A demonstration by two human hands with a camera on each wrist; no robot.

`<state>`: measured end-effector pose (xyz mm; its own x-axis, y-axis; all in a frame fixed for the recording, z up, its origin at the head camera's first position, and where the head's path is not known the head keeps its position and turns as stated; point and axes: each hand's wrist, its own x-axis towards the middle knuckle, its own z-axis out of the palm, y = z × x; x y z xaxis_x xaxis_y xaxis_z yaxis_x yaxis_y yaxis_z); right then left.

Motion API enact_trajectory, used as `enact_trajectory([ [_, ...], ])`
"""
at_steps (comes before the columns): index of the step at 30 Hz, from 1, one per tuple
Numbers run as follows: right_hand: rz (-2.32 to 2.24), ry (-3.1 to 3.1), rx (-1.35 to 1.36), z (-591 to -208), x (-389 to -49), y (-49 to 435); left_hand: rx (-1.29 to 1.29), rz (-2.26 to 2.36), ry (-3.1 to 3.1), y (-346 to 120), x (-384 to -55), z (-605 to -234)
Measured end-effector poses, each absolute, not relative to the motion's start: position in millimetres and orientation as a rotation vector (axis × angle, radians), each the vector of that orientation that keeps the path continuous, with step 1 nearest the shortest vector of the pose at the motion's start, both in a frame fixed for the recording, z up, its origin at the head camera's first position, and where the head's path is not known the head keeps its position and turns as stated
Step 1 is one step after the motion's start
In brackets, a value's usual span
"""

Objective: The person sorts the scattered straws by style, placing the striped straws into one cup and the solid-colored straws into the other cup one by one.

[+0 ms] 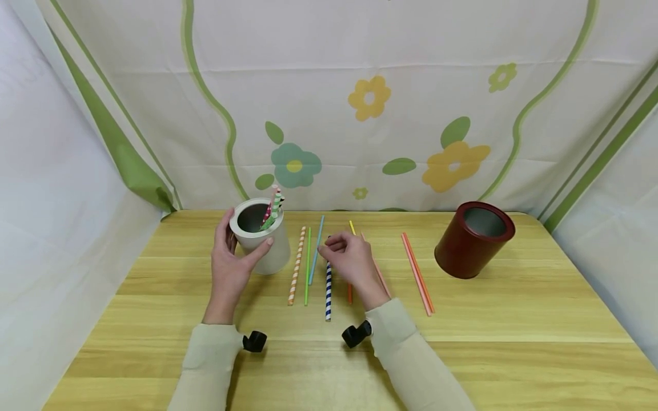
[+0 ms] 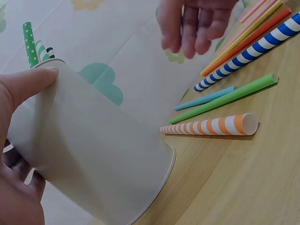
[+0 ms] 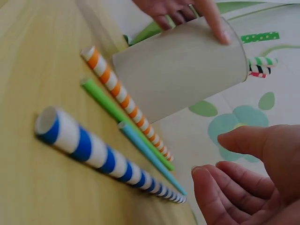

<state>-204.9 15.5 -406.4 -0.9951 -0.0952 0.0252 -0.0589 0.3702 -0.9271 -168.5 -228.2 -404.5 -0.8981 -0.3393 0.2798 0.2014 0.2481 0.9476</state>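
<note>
My left hand (image 1: 229, 278) grips a white can (image 1: 272, 251) from its left side, thumb near the rim. Several patterned paper straws (image 1: 276, 206) poke out of it, including a green dotted straw (image 2: 30, 44). To the can's right, my right hand (image 1: 352, 260) hovers over loose straws, holding nothing; its thumb and fingers stand apart in the right wrist view. Below it lies a blue-and-white striped straw (image 1: 328, 292). Between that and the can lie a light blue straw (image 1: 317, 248), a green straw (image 1: 308, 268) and an orange-and-white striped straw (image 1: 296, 268).
A dark red can (image 1: 462, 248) stands at the right. Pink and orange straws (image 1: 417, 274) lie left of it. Another pink straw (image 1: 382, 278), an orange straw (image 1: 350, 294) and a yellow straw (image 1: 352, 226) are partly behind my right hand. A flowered curtain (image 1: 339, 131) borders the wooden table (image 1: 288, 377).
</note>
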Motion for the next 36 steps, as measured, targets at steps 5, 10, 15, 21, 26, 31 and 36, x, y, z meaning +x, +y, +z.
enact_trajectory([
  [5, -1.695, 2.603, -0.124, -416.7, -205.9, 16.2, 0.109, -1.712, -2.079, -229.1, -167.9, -403.6],
  [10, -1.687, 2.625, -0.125, -422.7, -206.3, 17.8, 0.095, -1.722, -2.066, -229.9, -167.6, -404.3],
  [15, -1.620, 2.682, -0.095, -424.4, -207.8, 18.7, 0.095, -1.723, -2.065, -230.3, -167.7, -404.3],
  [21, -1.558, 2.731, -0.091, -423.9, -208.2, 19.1, 0.090, -1.728, -2.065, -229.6, -167.9, -405.0],
  [26, -1.471, 2.774, -0.098, -426.1, -206.8, 16.7, 0.083, -1.739, -2.057, -229.0, -168.0, -406.4],
  [31, -1.406, 2.783, -0.095, -427.7, -206.8, 12.5, 0.073, -1.733, -2.049, -228.9, -168.0, -405.4],
  [36, -1.370, 2.799, -0.081, -427.9, -207.7, 10.5, 0.077, -1.731, -2.058, -230.0, -167.7, -404.3],
])
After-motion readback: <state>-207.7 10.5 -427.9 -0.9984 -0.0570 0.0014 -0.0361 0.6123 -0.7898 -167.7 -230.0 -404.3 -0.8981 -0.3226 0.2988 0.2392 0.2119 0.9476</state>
